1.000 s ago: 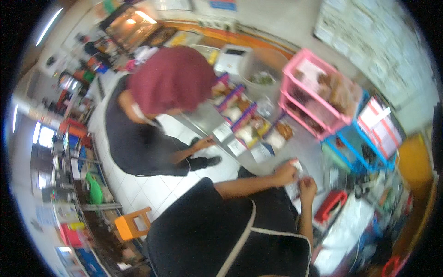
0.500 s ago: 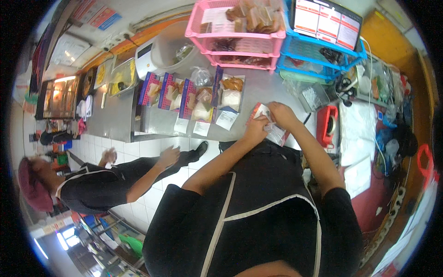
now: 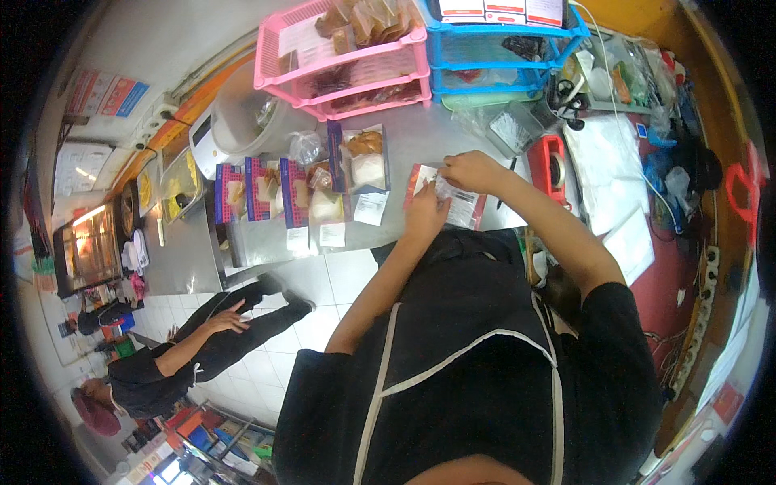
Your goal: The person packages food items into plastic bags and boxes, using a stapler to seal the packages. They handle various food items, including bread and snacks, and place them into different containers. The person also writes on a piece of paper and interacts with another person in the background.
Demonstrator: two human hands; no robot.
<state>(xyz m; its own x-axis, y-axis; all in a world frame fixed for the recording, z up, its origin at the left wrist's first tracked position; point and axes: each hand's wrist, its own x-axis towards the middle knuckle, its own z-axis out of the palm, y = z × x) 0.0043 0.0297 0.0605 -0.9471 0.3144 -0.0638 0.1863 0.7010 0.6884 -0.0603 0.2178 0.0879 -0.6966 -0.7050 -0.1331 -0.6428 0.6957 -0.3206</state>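
Observation:
A flat red-and-white package (image 3: 478, 212) lies at the near edge of the steel counter, with a crinkled clear plastic bag (image 3: 461, 207) on it. My left hand (image 3: 426, 212) is closed at the bag's left side, its fingertips pinching the plastic. From the right, my right hand (image 3: 475, 172) reaches over the package's far edge, fingers bent and pinched on the plastic close to the left fingertips. The fingers cover part of the package. Left of my hands stands an open food box (image 3: 368, 162) with a white rice mound and a brown fried piece, a paper slip (image 3: 370, 208) before it.
More purple-and-pink food boxes (image 3: 295, 192) stand in a row on the left. Behind are a pink basket rack (image 3: 347, 61) and a blue one (image 3: 509, 48). A red tape dispenser (image 3: 550, 171) and a pen (image 3: 507, 182) sit rightward. A co-worker (image 3: 153, 368) stands at left.
My hands have drawn closer together at the plastic, and the package lies flatter on the counter. My view has shifted. The co-worker has moved farther off and lowered an arm.

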